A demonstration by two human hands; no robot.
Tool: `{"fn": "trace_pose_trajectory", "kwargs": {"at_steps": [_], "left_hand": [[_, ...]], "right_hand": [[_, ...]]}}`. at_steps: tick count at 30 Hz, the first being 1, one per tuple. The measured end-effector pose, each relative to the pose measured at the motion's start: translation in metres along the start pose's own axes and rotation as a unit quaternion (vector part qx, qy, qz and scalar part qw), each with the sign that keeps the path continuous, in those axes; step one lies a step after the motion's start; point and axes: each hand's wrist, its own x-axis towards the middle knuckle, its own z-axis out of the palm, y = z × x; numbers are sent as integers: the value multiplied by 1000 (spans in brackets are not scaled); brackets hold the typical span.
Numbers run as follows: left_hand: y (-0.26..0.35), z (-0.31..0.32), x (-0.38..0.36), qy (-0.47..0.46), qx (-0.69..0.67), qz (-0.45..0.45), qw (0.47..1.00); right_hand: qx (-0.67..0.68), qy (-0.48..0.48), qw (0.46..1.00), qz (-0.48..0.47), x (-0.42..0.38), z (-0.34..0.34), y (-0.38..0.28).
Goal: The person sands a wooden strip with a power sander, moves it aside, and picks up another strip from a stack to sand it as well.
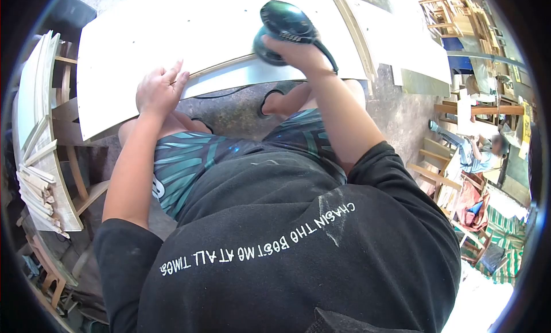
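Note:
A large white panel [172, 40] lies flat in front of me, with a thin wooden strip along its near edge. My right hand [298, 50] grips a dark green power sander [284, 26] that rests on the panel near that edge. Its black cord runs off to the right of my wrist. My left hand [159, 91] lies flat with fingers spread on the panel's near edge, left of the sander. Below are my black shirt and patterned shorts.
A stack of thin white boards [37, 143] leans at the left beside wooden stools. More white panels [402, 34] lie at the upper right. A seated person [473, 152] is at the far right among wooden frames and chairs. Concrete floor lies beneath.

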Motion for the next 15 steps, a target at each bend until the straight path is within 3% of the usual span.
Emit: {"fn": "trace_pose_trajectory", "kwargs": {"at_steps": [7,11,15], "left_hand": [[3,-4,0,-4,-4,-3,1000],[2,-2,-1,11,-11,-6,1000],[2,-2,-1,16,-21,2,1000]], "right_hand": [[-21,-54,986,-158,-11,53,-30],[18,-54,995,-82,-16,44,-38],[-41,-29,996,-75,-4,31,-29]]}}
